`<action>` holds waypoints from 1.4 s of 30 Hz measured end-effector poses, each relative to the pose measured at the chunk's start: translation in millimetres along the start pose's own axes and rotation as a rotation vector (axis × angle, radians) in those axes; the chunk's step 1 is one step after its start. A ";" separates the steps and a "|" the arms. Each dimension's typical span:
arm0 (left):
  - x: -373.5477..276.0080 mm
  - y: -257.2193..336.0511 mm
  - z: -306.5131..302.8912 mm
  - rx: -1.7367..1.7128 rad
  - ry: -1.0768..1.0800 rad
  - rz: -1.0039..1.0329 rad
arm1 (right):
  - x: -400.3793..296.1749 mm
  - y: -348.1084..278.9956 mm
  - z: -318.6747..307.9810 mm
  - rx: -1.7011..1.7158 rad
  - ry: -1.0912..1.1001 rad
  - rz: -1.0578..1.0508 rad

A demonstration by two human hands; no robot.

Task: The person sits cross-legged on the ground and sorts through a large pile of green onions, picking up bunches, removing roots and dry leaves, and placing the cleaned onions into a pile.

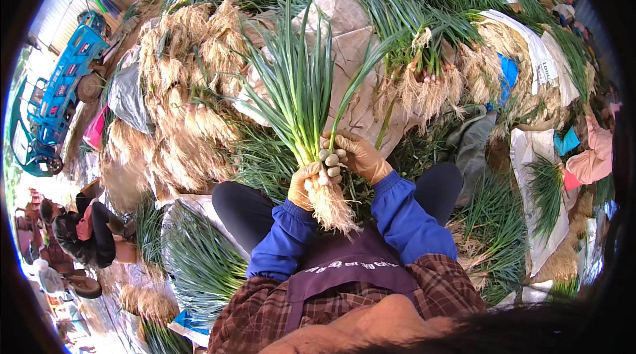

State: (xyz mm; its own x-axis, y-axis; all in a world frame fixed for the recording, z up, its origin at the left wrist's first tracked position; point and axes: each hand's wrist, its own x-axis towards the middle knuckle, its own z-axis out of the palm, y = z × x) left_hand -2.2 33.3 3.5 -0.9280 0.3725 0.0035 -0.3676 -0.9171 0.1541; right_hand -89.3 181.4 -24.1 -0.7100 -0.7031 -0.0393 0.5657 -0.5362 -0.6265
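A bunch of green garlic (305, 120) stands upright before me, with long leaves fanned upward. Its pale fibrous roots (332, 207) hang toward my lap. My left hand (304, 187), in a tan glove, is closed around the white stem bases from the left. On the right side, my gloved right hand (361, 155) has its greyish fingertips bent against the stems. One separate leafy stalk (352, 93) rises from between the right thumb and fingers and leans right. Part of the left fingers is hidden behind the bunch.
Root-out heaps of green garlic (184, 76) lie ahead left, with another pile (422, 71) ahead right. A pale woven sheet (348, 51) lies between. Loose bunches (203, 254) flank my knees. A blue truck (64, 81) and a seated person (92, 227) are left; another person (594, 153) is right.
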 end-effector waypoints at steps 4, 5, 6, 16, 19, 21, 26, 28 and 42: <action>-6.3 -0.3 -2.7 -0.037 -0.048 -0.014 | -3.0 39.0 -20.7 0.280 0.023 -0.037; -9.0 -3.1 -5.2 -0.018 -0.044 0.011 | 1.5 43.0 -26.6 0.341 0.187 -0.080; -11.6 -8.4 2.1 -0.028 -0.011 0.013 | 6.0 47.8 -39.9 0.401 0.360 -0.132; -10.2 -18.4 -14.6 0.929 0.335 -0.056 | -17.9 8.6 3.5 -0.642 0.602 -0.180; -13.7 -28.2 -16.9 0.848 0.372 -0.035 | -20.7 21.5 12.7 -0.475 0.646 -0.218; -14.0 -32.9 -17.3 0.725 0.326 -0.015 | -26.7 31.6 3.6 -0.102 0.672 -0.082; -16.4 -29.7 -8.6 0.283 0.141 -0.058 | -26.6 49.7 -48.1 0.628 0.268 -0.210; -24.9 -32.1 -5.3 0.228 0.069 -0.049 | -21.3 25.9 -38.6 0.838 0.201 -0.283; 48.9 100.5 -58.4 0.502 0.246 -0.095 | 28.0 -76.5 -41.1 -1.422 0.898 -0.264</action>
State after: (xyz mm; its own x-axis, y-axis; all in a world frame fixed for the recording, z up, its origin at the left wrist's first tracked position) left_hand -88.1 -49.0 -38.5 -0.9011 0.3513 -0.2542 -0.4321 -0.6786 0.5939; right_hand -169.7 221.9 -9.2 -0.9940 0.0626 0.0902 -0.0381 0.5739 -0.8180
